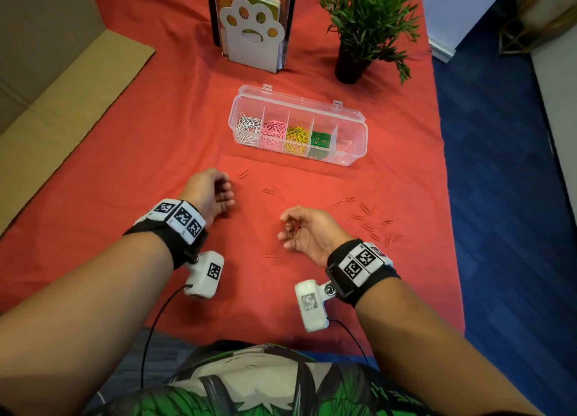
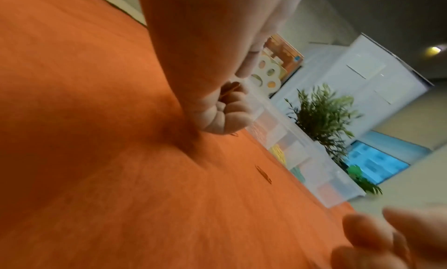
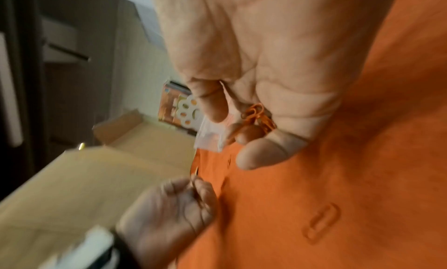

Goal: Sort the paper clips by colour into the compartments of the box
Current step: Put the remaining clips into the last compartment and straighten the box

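Observation:
A clear compartment box (image 1: 356, 125) lies open on the red cloth, holding white, pink, yellow and green clips in separate sections; the right end section looks nearly bare. My left hand (image 1: 218, 187) rests on the cloth with curled fingers and pinches an orange paper clip (image 3: 194, 174). My right hand (image 1: 296, 228), palm turned up, cups several orange clips (image 3: 258, 112) under curled fingers. Loose orange clips lie on the cloth: one (image 1: 243, 174) just beyond the left hand, one (image 1: 268, 191) between the hands and the box, one (image 1: 271, 255) near the right hand, and a scatter (image 1: 368, 219) to its right.
A white paw-shaped book holder (image 1: 253, 38) and a potted plant (image 1: 359, 41) stand behind the box. Flat cardboard (image 1: 62, 103) lies at the left. The cloth's right edge (image 1: 449, 212) drops to blue floor.

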The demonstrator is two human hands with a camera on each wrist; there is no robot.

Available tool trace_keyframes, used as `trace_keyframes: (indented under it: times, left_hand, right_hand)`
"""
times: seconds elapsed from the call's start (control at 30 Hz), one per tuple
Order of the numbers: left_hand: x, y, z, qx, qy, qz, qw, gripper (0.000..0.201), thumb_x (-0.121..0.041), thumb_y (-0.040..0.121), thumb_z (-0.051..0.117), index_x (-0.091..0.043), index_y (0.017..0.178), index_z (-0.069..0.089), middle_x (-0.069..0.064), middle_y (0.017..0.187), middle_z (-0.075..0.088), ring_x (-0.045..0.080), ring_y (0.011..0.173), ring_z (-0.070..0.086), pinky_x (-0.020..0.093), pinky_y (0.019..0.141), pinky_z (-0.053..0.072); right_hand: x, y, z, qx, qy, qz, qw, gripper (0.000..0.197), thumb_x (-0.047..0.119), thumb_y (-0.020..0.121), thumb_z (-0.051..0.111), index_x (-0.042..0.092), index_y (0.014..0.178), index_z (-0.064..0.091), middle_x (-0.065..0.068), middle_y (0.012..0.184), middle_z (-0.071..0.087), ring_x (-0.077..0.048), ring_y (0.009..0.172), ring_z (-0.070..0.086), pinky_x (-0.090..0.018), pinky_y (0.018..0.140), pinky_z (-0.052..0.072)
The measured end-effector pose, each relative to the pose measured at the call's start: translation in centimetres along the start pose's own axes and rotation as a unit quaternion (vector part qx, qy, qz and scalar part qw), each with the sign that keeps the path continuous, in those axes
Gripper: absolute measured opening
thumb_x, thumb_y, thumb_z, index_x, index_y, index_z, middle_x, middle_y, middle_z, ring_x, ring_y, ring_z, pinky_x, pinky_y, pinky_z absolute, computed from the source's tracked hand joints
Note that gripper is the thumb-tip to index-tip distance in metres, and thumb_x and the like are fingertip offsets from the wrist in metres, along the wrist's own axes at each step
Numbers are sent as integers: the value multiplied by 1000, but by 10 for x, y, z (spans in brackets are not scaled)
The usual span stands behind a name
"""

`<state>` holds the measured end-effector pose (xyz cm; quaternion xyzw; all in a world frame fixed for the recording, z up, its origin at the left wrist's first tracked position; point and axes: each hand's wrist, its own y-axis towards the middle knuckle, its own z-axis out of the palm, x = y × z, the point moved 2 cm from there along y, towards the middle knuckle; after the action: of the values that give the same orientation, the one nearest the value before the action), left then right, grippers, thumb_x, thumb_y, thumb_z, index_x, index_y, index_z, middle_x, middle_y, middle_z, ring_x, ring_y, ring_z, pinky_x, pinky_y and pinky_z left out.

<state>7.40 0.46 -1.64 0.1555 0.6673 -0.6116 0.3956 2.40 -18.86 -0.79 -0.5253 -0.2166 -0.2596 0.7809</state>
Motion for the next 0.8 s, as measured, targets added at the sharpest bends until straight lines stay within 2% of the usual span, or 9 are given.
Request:
trace_keyframes:
  times: [0.1, 0.2, 0.3, 0.4, 0.53, 0.6, 0.67, 0.73, 0.8]
  left_hand:
    - [-5, 5, -10, -41, 123, 51, 990, 22, -23, 87, 45, -17, 67, 48, 3, 61, 45, 11, 38, 47, 18, 42, 42]
    - [-7, 5, -17, -81, 446, 210, 866, 17, -32, 85, 58, -16, 87, 63, 8, 85, 59, 26, 78, 58, 32, 74, 45]
    - [0, 5, -16, -78, 558, 286, 775, 30, -23, 84, 61, -13, 112, 64, 18, 107, 59, 35, 100, 58, 35, 89, 44]
    - [4, 8, -14, -80, 570, 302, 760, 23, -17, 84, 59, -8, 105, 64, 20, 107, 57, 38, 99, 57, 39, 87, 45]
    - [7, 7, -10, -66, 571, 296, 763, 16, -15, 88, 52, -4, 95, 61, 22, 104, 57, 38, 98, 56, 40, 85, 44]
    - [4, 6, -5, -54, 542, 262, 796, 18, -17, 88, 47, -4, 90, 59, 21, 98, 59, 36, 94, 54, 38, 82, 42]
    - [1, 2, 1, -8, 425, 169, 889, 19, -21, 85, 43, -8, 76, 53, 15, 77, 54, 29, 73, 52, 33, 63, 39]
    - [1, -3, 8, 57, 180, 52, 981, 21, -20, 79, 35, -14, 61, 43, 6, 60, 46, 21, 46, 44, 22, 44, 31]
    - [-1, -9, 12, 95, 0, -20, 995, 23, -18, 78, 30, -16, 58, 42, 2, 53, 49, 13, 42, 41, 17, 43, 31]
  right_hand:
    - [-11, 1, 8, -41, -212, 16, 976, 18, 11, 91, 47, 18, 75, 51, 0, 68, 46, -12, 54, 45, -20, 42, 39]
    - [-16, 3, 14, -58, -522, -35, 850, 12, 13, 89, 47, 17, 84, 56, -2, 83, 54, -19, 71, 53, -27, 63, 44]
    - [-29, -2, 18, -39, -668, -117, 734, 17, 6, 86, 46, 8, 101, 54, -11, 103, 49, -29, 94, 52, -32, 81, 42]
    - [-42, -8, 22, -43, -738, -160, 654, 25, -3, 84, 39, 4, 107, 46, -17, 112, 45, -34, 104, 46, -43, 88, 42]
    - [-50, -14, 24, -57, -778, -169, 603, 26, 0, 88, 31, 3, 110, 44, -18, 114, 44, -35, 104, 45, -46, 86, 42]
    - [-50, -12, 21, -48, -760, -157, 628, 24, 0, 88, 34, 3, 109, 45, -17, 113, 44, -34, 102, 46, -44, 86, 44]
    - [-44, -9, 16, -28, -694, -115, 710, 18, 2, 86, 42, 6, 102, 50, -10, 103, 48, -26, 93, 49, -34, 81, 44]
    - [-35, -7, 7, -14, -586, -68, 807, 12, 7, 85, 49, 17, 84, 53, 0, 81, 50, -17, 75, 49, -25, 63, 39]
    - [-25, -10, -3, -26, -435, -47, 899, 20, 9, 83, 54, 24, 71, 50, 3, 67, 50, -12, 56, 45, -24, 47, 34]
